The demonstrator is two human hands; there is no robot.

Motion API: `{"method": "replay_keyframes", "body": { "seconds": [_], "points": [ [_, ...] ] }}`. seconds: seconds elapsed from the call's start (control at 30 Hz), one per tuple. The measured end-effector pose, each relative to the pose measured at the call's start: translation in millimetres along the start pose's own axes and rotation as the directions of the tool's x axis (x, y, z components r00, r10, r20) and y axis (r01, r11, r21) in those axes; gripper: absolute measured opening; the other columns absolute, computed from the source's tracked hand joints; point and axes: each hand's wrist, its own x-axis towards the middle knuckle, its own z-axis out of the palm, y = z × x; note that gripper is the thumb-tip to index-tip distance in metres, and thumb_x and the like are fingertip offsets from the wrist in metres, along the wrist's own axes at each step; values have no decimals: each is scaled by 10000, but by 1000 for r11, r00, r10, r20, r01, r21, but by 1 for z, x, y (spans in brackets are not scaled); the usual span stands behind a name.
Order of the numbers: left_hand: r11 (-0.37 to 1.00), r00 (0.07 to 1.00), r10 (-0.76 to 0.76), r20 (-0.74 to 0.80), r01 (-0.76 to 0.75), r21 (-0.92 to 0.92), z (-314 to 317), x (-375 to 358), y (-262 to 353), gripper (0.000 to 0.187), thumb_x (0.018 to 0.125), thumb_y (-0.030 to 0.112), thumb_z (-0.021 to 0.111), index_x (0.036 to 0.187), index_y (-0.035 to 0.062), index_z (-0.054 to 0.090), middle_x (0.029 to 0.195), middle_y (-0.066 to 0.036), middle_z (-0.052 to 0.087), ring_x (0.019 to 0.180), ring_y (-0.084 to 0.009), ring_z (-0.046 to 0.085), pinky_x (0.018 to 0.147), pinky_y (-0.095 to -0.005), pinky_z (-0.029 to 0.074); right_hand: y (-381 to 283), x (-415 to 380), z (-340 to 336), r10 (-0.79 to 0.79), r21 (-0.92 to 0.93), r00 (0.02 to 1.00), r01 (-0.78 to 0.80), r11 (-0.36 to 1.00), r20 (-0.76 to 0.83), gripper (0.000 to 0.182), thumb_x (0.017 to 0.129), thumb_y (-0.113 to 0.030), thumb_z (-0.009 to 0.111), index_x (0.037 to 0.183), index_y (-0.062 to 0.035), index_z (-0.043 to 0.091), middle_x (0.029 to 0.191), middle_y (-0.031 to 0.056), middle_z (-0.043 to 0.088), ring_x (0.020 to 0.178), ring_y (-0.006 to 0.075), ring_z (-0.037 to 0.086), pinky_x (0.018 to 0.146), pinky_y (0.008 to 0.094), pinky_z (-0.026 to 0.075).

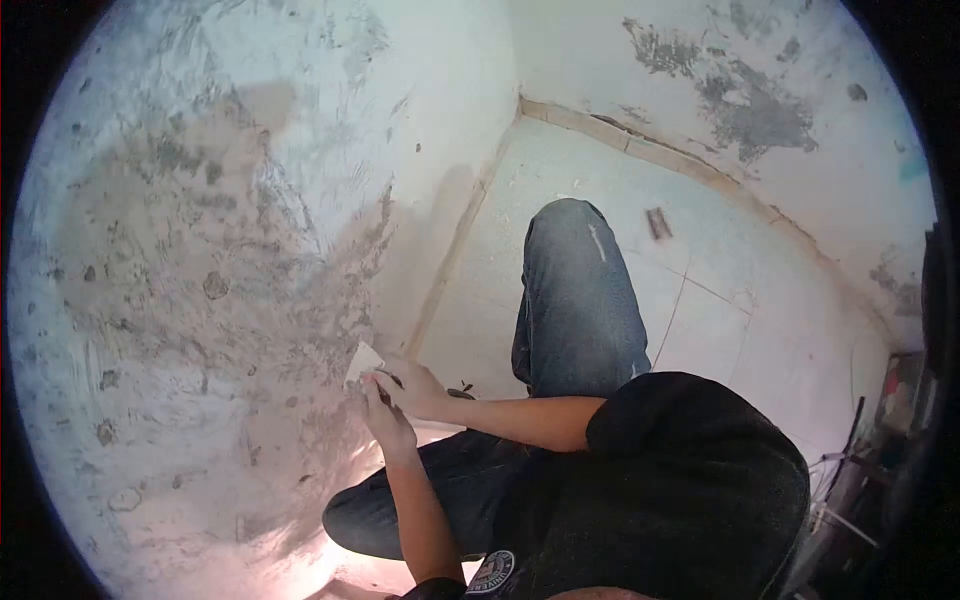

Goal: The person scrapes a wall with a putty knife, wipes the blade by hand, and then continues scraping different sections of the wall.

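Note:
My right hand (422, 392) is closed around the dark handle of a putty knife (364, 360) with a pale, flat blade. My left hand (388, 420) comes up from below and is closed at the same tool, its fingertips at the base of the blade. The two hands meet, and their fingers hide most of the handle. The blade lies close against the lower part of a patchy wall (200, 340), where grey scuffs, pits and scraped paint show.
My bent knee (580, 290) in jeans rises beside the wall, above a pale tiled floor (720, 330). A small brown block (658, 224) lies on the tiles. A second wall (800, 60) with grey patches meets the first in a corner. Dark clutter (860, 470) stands at the right edge.

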Motion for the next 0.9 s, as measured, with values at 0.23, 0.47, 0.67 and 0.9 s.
{"method": "replay_keyframes", "body": {
  "seconds": [0.23,0.47,0.67,0.9],
  "points": [
    [940,951,259,-169,-208,269,30,-22,23,313,1012,266,579,1020,-39,649,1000,-95,664,895,-170,630,793,-328,514,-1,-3,12,-132,231,991,127,965,5,669,991,-223,531,1552,-83,194,1318,272,540,1215,399,555,1004,425,443],
    [246,627,711,320,-647,721,22,-16,119,541,995,204,567,1414,-87,386,1437,-196,472,1291,-282,481,1062,-391,389,-60,14,-30,-233,288,956,278,916,-181,733,975,-215,575,1580,-110,174,1282,227,577,1122,324,592,969,373,442],
    [-780,-226,626,746,-181,599,31,-31,343,567,993,309,602,1419,-3,396,1459,-170,437,1351,-327,420,1115,-474,352,-90,100,-107,-209,279,784,435,856,-584,733,958,-248,618,1565,-87,241,994,120,592,869,207,577,835,332,471],
    [-718,-202,578,791,334,610,46,14,444,729,1037,567,280,1468,-13,382,1437,-223,487,1360,-357,443,1129,-498,355,-108,155,-147,-244,262,763,474,841,-598,707,964,-304,634,1542,-58,311,1037,157,569,903,238,569,829,344,475]
  ]
}}
